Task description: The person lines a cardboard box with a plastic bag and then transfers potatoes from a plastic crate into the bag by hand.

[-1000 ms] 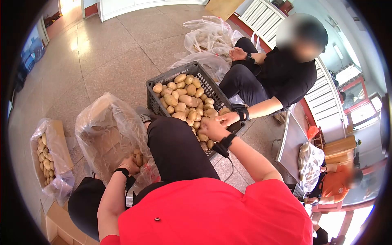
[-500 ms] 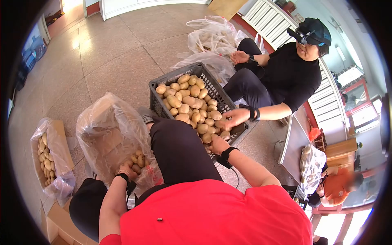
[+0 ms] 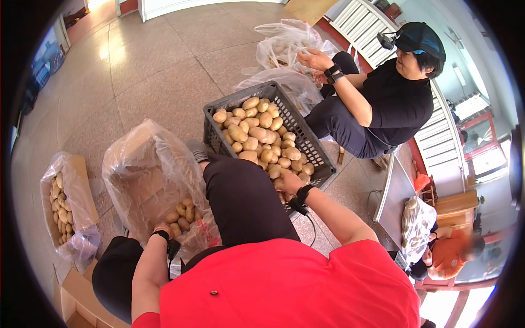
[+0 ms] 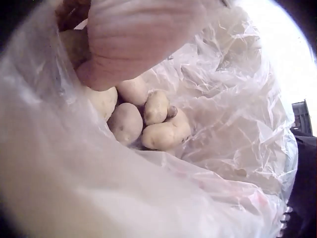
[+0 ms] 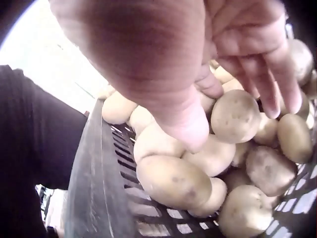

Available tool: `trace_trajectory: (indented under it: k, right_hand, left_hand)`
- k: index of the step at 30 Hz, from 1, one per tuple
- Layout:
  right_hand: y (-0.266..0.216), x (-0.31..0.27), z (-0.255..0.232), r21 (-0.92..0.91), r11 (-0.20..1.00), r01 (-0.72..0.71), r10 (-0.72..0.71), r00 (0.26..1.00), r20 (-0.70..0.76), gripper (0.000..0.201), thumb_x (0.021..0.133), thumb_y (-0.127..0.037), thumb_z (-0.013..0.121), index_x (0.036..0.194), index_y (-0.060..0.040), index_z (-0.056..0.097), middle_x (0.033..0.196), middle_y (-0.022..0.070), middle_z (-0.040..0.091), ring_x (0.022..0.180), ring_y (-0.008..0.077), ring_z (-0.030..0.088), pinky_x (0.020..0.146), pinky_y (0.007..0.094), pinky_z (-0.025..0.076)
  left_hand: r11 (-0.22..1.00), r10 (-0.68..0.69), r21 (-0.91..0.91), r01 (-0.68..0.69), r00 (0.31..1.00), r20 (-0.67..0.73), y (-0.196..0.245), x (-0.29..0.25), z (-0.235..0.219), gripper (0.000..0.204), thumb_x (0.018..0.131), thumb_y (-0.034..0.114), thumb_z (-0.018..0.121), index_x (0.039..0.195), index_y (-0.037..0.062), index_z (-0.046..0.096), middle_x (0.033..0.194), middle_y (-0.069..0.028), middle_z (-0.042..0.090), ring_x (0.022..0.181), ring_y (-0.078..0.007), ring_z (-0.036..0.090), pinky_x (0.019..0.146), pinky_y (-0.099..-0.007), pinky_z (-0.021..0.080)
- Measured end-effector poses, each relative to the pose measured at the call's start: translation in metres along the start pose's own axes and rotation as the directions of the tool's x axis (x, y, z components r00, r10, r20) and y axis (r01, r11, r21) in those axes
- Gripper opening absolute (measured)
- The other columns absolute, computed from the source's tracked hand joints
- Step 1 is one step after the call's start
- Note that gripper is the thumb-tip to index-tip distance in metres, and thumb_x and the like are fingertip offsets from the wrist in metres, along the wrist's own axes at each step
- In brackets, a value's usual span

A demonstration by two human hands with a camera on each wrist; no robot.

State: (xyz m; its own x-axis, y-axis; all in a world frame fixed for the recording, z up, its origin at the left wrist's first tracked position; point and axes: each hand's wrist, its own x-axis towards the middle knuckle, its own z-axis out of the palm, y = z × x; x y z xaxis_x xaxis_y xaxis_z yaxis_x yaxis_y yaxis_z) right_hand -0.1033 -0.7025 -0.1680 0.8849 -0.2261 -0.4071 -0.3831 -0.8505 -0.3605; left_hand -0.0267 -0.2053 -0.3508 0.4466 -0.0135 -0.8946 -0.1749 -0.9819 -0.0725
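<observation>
— Speckled stone floor, indoor premises. Report on the right hand first.

— Right hand is at the near edge of the grey plastic crate. In the right wrist view its fingers are curled down over one potato on top of the heap, thumb on the near side. Contact with that potato is seen; grasp is in progress and it is not lifted clear. The potato lies in the crate, touching its neighbours.

— Left hand?

— Left hand is inside the mouth of the clear plastic bag at the person's left knee. In the left wrist view only the palm shows above a cluster of bagged potatoes; whether it holds anything, I cannot tell.

— Surroundings, working outward.

— The crate is about full of loose potatoes and stands on the floor just past the person's knees. The bag lines a cardboard box. Further left, a second lined box holds more potatoes. Beyond the crate sits a second person in black, both hands raised at further plastic bags. At the right stands a metal desk, with a bagged lot beside it and a third person in orange near it.
</observation>
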Motion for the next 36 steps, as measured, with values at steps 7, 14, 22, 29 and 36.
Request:
trace_trajectory:
  k: [7,14,22,29,36]
  right_hand:
    - [-0.006,0.014,0.004,0.152,0.954,-0.258,0.253,0.966,0.053,0.037,0.067,-0.018,0.068,0.092,0.0082,0.062,0.070,0.0227,0.065,0.052,0.0278,0.065,0.044,0.0348,0.052]
    - [0.001,0.029,0.022,0.087,0.910,-0.405,0.402,0.914,0.046,0.048,0.068,-0.025,0.070,0.100,0.0094,0.060,0.102,0.0280,0.063,0.101,0.0332,0.063,0.086,0.0391,0.051]
    - [-0.008,0.019,0.009,0.019,0.919,-0.393,0.384,0.906,0.177,0.045,0.063,-0.035,0.069,0.089,0.0013,0.068,0.093,0.0235,0.066,0.093,0.0324,0.065,0.082,0.0390,0.052]
    - [-0.033,-0.021,-0.025,0.000,0.957,-0.290,0.280,0.923,0.263,0.043,0.069,-0.039,0.062,0.083,0.0010,0.069,0.084,0.0218,0.067,0.082,0.0332,0.066,0.073,0.0383,0.053]
    - [-0.037,-0.022,-0.031,0.346,0.926,-0.151,0.122,0.987,0.105,0.035,0.070,-0.031,0.065,0.075,0.0041,0.065,0.072,0.0183,0.066,0.058,0.0270,0.065,0.051,0.0338,0.054]
  left_hand:
    - [0.993,-0.040,-0.116,0.030,0.996,-0.077,-0.009,0.014,0.007,0.044,0.082,0.022,0.061,0.123,0.0055,0.057,0.133,-0.0170,0.051,0.123,-0.0297,0.049,0.100,-0.0385,0.043]
    - [0.999,-0.010,0.037,0.014,0.996,-0.091,-0.011,0.003,0.002,0.046,0.086,0.025,0.056,0.129,0.0096,0.054,0.132,-0.0146,0.052,0.122,-0.0293,0.051,0.100,-0.0387,0.042]
    - [0.996,-0.069,-0.061,0.065,0.996,-0.061,-0.001,-0.035,-0.022,0.042,0.085,0.023,0.059,0.125,0.0095,0.057,0.134,-0.0132,0.051,0.121,-0.0325,0.051,0.099,-0.0379,0.043]
    - [0.957,-0.114,-0.292,0.002,0.923,-0.367,0.011,-0.049,-0.048,0.036,0.080,0.022,0.061,0.113,0.0063,0.063,0.118,-0.0209,0.059,0.111,-0.0328,0.057,0.093,-0.0390,0.047]
    - [0.683,-0.032,-0.514,-0.519,0.682,-0.731,0.046,-0.049,-0.109,0.039,0.079,0.026,0.063,0.112,0.0056,0.062,0.102,-0.0217,0.066,0.097,-0.0332,0.063,0.084,-0.0372,0.050]
